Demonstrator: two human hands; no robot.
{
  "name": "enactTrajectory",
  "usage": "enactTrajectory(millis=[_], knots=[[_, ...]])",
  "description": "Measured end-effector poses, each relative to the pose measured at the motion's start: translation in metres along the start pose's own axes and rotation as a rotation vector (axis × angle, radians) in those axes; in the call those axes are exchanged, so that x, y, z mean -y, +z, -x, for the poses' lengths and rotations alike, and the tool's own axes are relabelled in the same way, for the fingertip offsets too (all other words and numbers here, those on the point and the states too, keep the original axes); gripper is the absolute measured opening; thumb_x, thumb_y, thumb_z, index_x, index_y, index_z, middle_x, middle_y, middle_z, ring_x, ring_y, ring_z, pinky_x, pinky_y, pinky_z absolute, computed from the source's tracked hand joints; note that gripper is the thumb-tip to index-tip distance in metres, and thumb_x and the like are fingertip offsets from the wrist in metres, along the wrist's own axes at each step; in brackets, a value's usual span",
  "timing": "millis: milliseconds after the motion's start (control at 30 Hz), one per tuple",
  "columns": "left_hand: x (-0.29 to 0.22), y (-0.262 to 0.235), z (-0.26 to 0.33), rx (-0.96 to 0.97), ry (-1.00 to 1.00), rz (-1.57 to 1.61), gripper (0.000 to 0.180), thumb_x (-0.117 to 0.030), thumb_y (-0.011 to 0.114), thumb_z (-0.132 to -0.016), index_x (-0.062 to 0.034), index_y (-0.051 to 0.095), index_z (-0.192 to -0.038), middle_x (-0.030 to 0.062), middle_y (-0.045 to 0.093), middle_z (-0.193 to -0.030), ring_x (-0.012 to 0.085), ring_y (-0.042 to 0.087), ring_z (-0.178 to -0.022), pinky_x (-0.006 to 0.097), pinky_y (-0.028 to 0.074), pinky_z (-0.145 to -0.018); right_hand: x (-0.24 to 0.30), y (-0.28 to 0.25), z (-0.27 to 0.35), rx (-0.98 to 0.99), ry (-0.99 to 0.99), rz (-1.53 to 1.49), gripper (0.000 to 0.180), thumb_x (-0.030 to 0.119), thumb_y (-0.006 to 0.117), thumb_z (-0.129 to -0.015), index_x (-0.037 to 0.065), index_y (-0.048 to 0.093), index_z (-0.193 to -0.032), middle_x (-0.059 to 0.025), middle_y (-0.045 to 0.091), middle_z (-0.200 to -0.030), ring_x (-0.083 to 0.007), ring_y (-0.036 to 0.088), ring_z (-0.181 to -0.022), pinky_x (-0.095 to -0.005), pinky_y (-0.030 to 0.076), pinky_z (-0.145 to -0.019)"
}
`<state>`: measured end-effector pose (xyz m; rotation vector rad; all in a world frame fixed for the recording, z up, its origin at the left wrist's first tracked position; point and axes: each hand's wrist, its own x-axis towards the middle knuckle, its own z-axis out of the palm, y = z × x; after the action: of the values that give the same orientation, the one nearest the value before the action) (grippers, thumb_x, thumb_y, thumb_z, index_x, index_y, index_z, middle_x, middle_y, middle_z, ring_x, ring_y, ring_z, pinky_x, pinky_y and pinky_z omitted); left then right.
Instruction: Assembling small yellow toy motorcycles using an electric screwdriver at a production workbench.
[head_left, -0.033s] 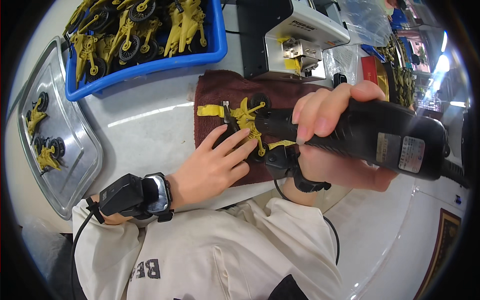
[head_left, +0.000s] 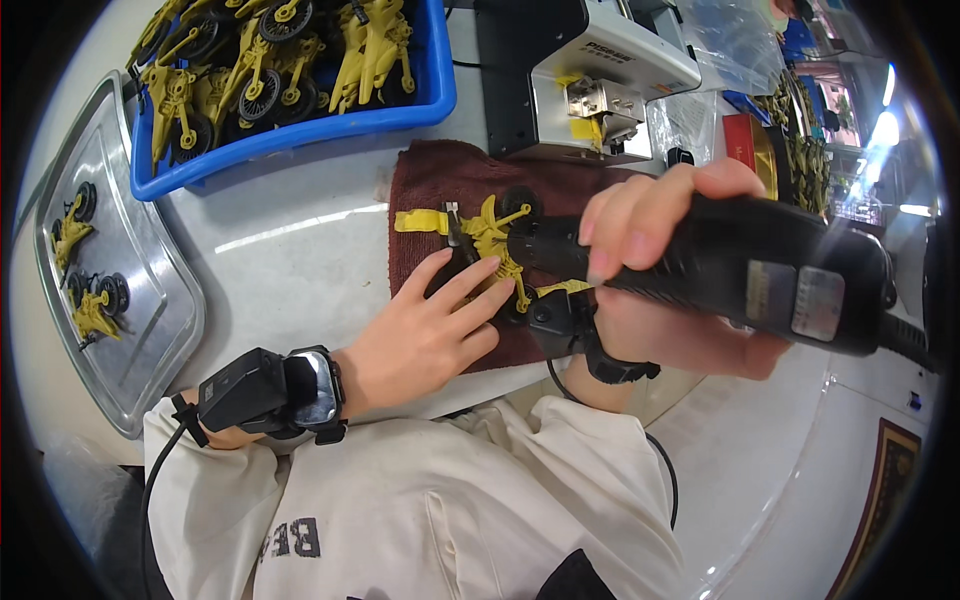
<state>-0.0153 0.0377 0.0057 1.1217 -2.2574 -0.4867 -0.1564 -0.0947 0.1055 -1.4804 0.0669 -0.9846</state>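
Observation:
A yellow model motorcycle (head_left: 488, 235) with black wheels lies on its side on a dark red towel (head_left: 425, 175). My left hand (head_left: 430, 335) rests on it, fingers spread, the fingertips touching the yellow frame and a dark part beside it. Wrapped round a black corded electric screwdriver (head_left: 715, 265) is my right hand (head_left: 640, 230). The tool lies nearly level, its narrow front end against the model's right side. Its exact tip is too small to make out. A yellow strip (head_left: 422, 221) lies left of the model.
A blue bin (head_left: 300, 130) full of yellow model motorcycles stands at the far left. Below it, a metal tray (head_left: 150, 300) carries several model parts. A white and black machine (head_left: 590, 60) stands behind the towel. A red box (head_left: 741, 140) is at the right.
The screwdriver and my right hand have shifted very slightly left and are a little blurred. My left hand and the model stay in place.

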Motion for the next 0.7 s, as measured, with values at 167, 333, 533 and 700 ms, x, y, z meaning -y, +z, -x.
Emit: enactTrajectory(millis=[167, 333, 533, 700], knots=[[-0.001, -0.004, -0.001, 0.002, -0.005, -0.031, 0.013, -0.016, 0.059, -0.073, -0.0071, 0.061, -0.083, 0.0115, 0.051, -0.124, 0.0332, 0.037, -0.129, 0.053, 0.028, -0.105, -0.017, 0.011, 0.0, -0.109, -0.016, 0.071, 0.089, 0.067, 0.061, -0.072, 0.001, 0.037, -0.127, -0.0077, 0.055, -0.072, -0.0201, 0.054, -0.055, -0.0343, 0.045, -0.055], [0.004, -0.005, 0.002, 0.028, 0.027, -0.028, 0.013, -0.017, 0.058, -0.074, -0.0071, 0.061, -0.083, 0.0111, 0.051, -0.123, 0.0343, 0.037, -0.128, 0.053, 0.028, -0.105, -0.02, 0.016, -0.001, -0.033, 0.071, 0.293, 0.062, 0.036, 0.074, -0.078, 0.004, 0.039, -0.118, -0.0067, 0.055, -0.07, -0.0199, 0.055, -0.054, -0.0339, 0.047, -0.055], [0.005, -0.007, 0.0, 0.015, 0.034, -0.036, 0.014, -0.017, 0.057, -0.075, -0.0071, 0.061, -0.084, 0.0112, 0.051, -0.122, 0.0343, 0.037, -0.128, 0.053, 0.029, -0.105, -0.019, 0.018, 0.003, -0.081, 0.114, 0.171, 0.05, 0.032, 0.072, -0.08, 0.004, 0.041, -0.107, -0.0075, 0.055, -0.069, -0.0196, 0.054, -0.054, -0.0344, 0.047, -0.056], [0.005, -0.003, 0.001, 0.018, 0.038, -0.049, 0.014, -0.017, 0.056, -0.075, -0.0069, 0.061, -0.085, 0.0121, 0.051, -0.122, 0.0345, 0.037, -0.128, 0.051, 0.03, -0.105, -0.019, 0.013, -0.001, 0.174, 0.079, 0.225, 0.049, 0.031, 0.071, -0.08, 0.003, 0.041, -0.107, -0.0091, 0.057, -0.074, -0.0194, 0.055, -0.057, -0.0334, 0.046, -0.057]])
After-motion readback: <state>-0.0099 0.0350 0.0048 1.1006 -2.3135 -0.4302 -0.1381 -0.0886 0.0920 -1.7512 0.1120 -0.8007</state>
